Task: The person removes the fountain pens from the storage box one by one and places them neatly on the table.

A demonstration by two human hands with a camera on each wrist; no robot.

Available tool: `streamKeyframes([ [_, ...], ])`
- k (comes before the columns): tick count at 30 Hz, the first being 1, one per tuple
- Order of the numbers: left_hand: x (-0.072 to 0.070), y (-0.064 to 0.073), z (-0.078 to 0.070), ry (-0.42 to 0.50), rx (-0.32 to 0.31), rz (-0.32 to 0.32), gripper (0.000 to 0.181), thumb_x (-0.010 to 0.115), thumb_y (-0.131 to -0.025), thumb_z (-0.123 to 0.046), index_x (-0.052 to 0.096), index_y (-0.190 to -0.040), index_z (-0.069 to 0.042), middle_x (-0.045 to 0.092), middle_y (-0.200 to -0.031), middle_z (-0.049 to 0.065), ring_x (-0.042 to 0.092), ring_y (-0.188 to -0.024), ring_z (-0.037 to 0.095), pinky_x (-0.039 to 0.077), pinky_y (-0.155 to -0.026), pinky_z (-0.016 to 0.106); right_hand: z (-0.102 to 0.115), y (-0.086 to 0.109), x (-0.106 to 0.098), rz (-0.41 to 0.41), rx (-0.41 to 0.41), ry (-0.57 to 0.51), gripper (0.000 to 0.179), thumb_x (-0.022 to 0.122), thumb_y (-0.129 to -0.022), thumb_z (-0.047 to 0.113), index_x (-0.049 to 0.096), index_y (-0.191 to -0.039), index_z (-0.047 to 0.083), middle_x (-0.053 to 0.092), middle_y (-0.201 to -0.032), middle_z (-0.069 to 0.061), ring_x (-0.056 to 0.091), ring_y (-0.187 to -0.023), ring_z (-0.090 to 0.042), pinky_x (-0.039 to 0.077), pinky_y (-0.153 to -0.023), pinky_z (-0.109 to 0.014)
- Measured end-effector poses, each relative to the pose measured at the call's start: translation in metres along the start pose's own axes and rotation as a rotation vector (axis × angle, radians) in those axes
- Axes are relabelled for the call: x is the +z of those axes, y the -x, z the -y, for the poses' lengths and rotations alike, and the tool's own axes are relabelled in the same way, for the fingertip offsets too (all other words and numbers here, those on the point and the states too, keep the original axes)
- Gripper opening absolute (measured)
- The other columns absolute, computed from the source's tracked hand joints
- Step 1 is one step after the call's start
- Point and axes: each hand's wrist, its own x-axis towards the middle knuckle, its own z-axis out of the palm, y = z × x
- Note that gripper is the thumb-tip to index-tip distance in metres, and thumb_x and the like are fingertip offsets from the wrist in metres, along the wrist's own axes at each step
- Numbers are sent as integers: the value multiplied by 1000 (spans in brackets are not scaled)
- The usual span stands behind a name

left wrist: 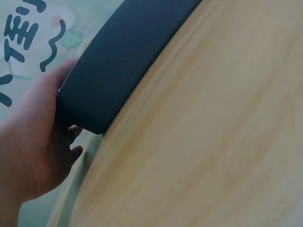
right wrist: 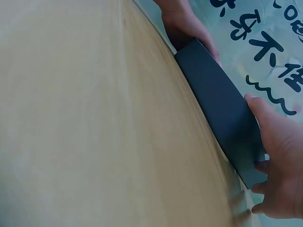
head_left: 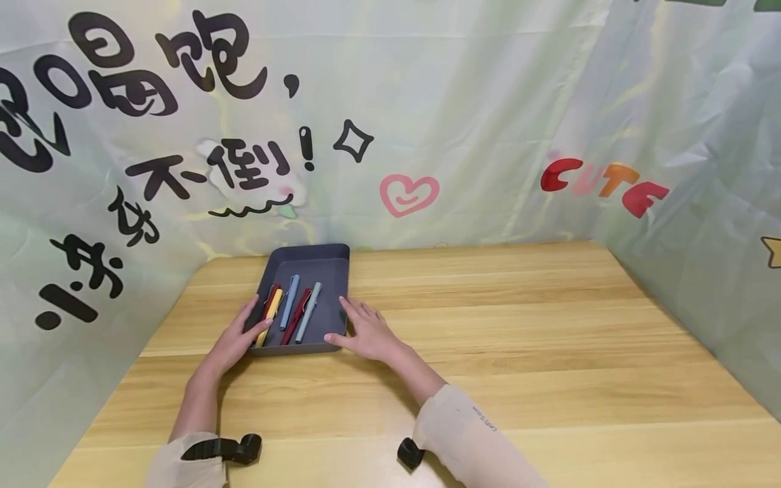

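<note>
Tray, five pens inside; left grip clasping tray at eight o'clock, right grip likewise at four; level hold advisable.

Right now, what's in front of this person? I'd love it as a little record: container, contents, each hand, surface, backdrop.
Container: dark grey tray, at the far left of the table
Contents: left to right, dark red pen, yellow pen, blue pen, second dark red pen, grey-blue pen
Left hand: grips the tray's left side, thumb over the rim
Right hand: holds the tray by its near right corner
Surface: light wood grain
Backdrop: pale printed cloth
</note>
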Motion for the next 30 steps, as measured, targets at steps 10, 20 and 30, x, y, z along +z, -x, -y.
streamKeyframes([
  [10, 7, 3, -2, -9, 22, -7, 84, 49, -90, -50, 1, -149, -15, -1, -149, 25, 3, -132, 46, 8, -99, 65, -4, 7, -2, 5, -2, 7, 85, 47, -87, 60, 13, -149, 13, 14, -151, -8, 14, -135, -34, 10, -106, -53],
  [20, 12, 6, -9, 8, 10, -19, 83, 47, -90, -52, 1, -149, -15, -3, -149, 24, 1, -133, 45, 7, -100, 64, -9, 12, -5, -8, -17, 12, 85, 47, -87, 59, 14, -149, 12, 14, -151, -8, 14, -135, -33, 10, -106, -53],
  [30, 21, 9, -14, 10, 54, -35, 80, 48, -92, -48, 4, -149, -14, 0, -149, 24, 2, -134, 42, 8, -100, 64, -16, 20, -11, -10, -32, 0, 84, 47, -87, 59, 14, -148, 11, 16, -151, -9, 14, -135, -33, 10, -106, -53],
])
